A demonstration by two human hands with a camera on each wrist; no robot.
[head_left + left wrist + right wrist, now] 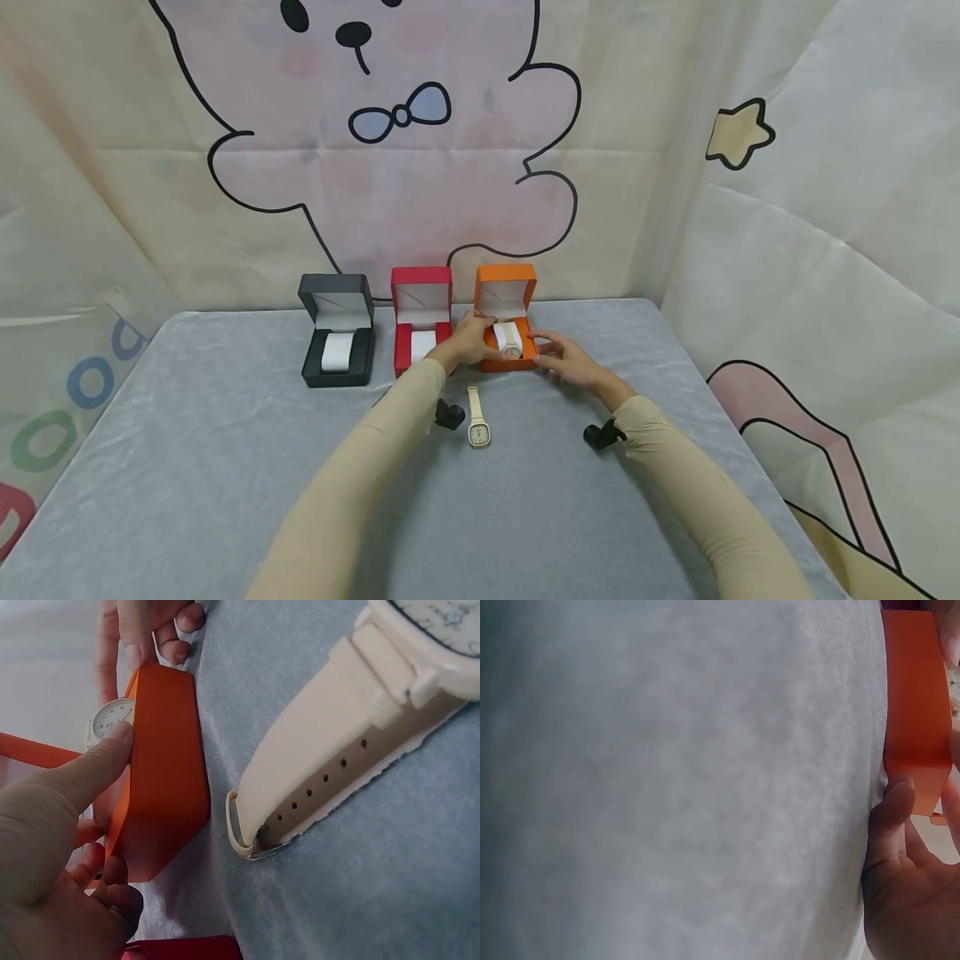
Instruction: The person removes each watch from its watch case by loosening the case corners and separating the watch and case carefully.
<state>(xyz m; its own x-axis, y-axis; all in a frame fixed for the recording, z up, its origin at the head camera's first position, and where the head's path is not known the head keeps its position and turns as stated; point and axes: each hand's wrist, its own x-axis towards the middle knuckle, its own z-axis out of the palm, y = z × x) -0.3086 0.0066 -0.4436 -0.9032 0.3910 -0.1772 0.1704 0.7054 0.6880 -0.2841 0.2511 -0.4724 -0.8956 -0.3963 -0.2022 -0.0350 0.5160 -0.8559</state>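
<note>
An orange watch box [501, 365] stands with its lid raised. Inside it, a cream-strapped wristwatch [513, 351] wraps a white cushion. My left hand [467, 342] reaches in from the left; its thumb presses the edge of the watch dial [110, 714] while other fingers curl by the box's side. At the box's right side, my right hand [568, 362] holds it steady, with its thumb [895, 802] near the front corner. A second cream wristwatch [478, 433] lies flat on the table in front, strap pointing towards the boxes.
Left of the orange box, a red watch box [402, 350] and a dark grey watch box [364, 360] stand with lids raised, each holding a white cushion. Grey cloth covers the table [225, 450]. A printed curtain [450, 192] hangs directly behind the boxes.
</note>
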